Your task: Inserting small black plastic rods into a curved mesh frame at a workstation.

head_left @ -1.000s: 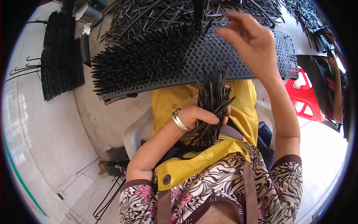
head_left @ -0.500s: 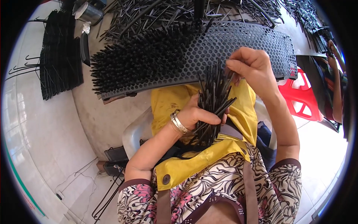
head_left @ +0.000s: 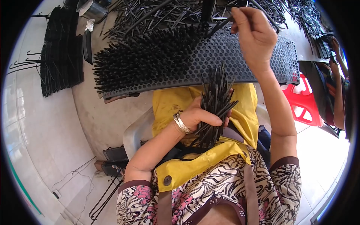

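The curved, dark-grey perforated plastic panel (head_left: pixel 221 62) spans the space before the person's lap; upright black bristle-like tufts (head_left: pixel 146 58) fill its left part, while the holes toward the right remain bare, so the work looks roughly half done. The left hand (head_left: pixel 200 115) curls around a bundle of thin black strips (head_left: pixel 213 103); the right hand (head_left: pixel 257 33), fingers bent, seems to pinch one dark strip (head_left: pixel 220 26) near the tufts' edge.

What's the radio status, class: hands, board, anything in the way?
Left hand gripping bundle of black strips. Right hand pinching one strip at holed board. Board's left side bristling. Dark post near strip, possibly in the way.
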Tool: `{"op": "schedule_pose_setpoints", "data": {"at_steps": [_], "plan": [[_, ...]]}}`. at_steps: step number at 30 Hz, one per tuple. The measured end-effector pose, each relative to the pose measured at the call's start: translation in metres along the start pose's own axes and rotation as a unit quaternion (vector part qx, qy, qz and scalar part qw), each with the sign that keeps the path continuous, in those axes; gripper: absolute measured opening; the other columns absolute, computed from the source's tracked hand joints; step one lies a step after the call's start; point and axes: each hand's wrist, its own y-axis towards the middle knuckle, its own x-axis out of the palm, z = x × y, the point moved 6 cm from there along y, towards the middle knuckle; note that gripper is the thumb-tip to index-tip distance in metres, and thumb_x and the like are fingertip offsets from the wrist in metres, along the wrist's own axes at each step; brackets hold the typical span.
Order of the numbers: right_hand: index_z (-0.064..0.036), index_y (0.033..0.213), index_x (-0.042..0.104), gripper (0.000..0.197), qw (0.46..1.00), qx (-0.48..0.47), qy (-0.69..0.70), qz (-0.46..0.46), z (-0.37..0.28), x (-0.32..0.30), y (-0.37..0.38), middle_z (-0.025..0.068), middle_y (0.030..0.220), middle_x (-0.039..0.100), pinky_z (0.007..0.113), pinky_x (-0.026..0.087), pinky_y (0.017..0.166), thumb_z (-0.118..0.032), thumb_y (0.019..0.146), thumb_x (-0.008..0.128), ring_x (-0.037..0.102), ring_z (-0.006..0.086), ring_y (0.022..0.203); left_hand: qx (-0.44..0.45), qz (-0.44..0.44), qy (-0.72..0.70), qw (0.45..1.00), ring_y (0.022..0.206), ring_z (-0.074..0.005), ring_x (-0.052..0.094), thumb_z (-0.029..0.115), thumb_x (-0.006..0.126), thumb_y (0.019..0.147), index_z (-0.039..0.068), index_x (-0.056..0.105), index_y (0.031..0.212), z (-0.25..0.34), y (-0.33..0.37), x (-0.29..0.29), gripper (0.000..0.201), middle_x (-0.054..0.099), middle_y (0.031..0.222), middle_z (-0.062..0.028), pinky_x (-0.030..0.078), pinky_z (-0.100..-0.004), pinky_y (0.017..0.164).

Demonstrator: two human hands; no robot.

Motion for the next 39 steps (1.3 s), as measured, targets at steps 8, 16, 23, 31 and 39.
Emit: {"op": "schedule_pose_setpoints", "data": {"at_steps": [8,16,23,31,39], "plan": [[-0.001,0.073,0.054,0.009,0.973,-0.214,-0.09,-0.022,-0.038,0.021,0.007,0.0132,0.061,0.053,0.033,0.041,0.048,0.003,0.072,0.062,0.053,0.0262,0.05,0.003,-0.001,0.011,1.0,0.076,-0.028,0.061,0.001,0.069,0.05,0.006,0.034,0.13,0.0,0.0,-0.002,0.088,0.06,0.091,-0.0143,0.047,-0.0377,0.071],[-0.001,0.068,0.049,0.013,0.961,-0.267,-0.002,-0.069,-0.037,0.024,0.008,0.016,0.062,0.051,0.04,0.041,0.048,-0.001,0.072,0.061,0.054,0.0353,0.058,0.011,-0.005,0.021,1.0,0.075,-0.0275,0.06,0.0,0.069,0.049,0.006,0.034,0.13,0.001,0.0,0.001,0.088,0.06,0.09,-0.0137,0.046,-0.0373,0.071],[-0.0013,0.068,0.05,0.009,0.935,-0.211,-0.101,-0.268,-0.023,0.039,0.008,0.0179,0.066,0.056,0.042,0.044,0.05,-0.003,0.071,0.058,0.057,0.0366,0.061,0.01,-0.001,0.032,0.999,0.075,-0.0274,0.06,0.0,0.068,0.049,0.006,0.035,0.129,0.0,0.0,0.008,0.087,0.06,0.09,-0.0135,0.046,-0.0369,0.07],[0.0006,0.075,0.055,0.01,0.896,-0.247,-0.166,-0.329,-0.02,0.05,0.0,0.0179,0.063,0.057,0.039,0.045,0.05,-0.007,0.072,0.061,0.057,0.0365,0.058,0.018,-0.016,0.035,0.999,0.076,-0.0272,0.06,0.0,0.067,0.049,0.006,0.033,0.13,0.0,0.001,0.008,0.088,0.06,0.091,-0.0136,0.047,-0.0368,0.071],[0.0015,0.083,0.063,0.017,0.871,0.162,-0.024,-0.463,-0.005,0.009,-0.041,0.0035,0.063,0.058,0.024,0.042,0.054,-0.013,0.075,0.068,0.05,0.006,0.058,0.024,-0.019,0.007,1.0,0.075,-0.0218,0.061,-0.004,0.067,0.056,0.003,0.038,0.13,0.002,-0.004,0.012,0.08,0.06,0.09,-0.0108,0.048,-0.0333,0.073]]}}
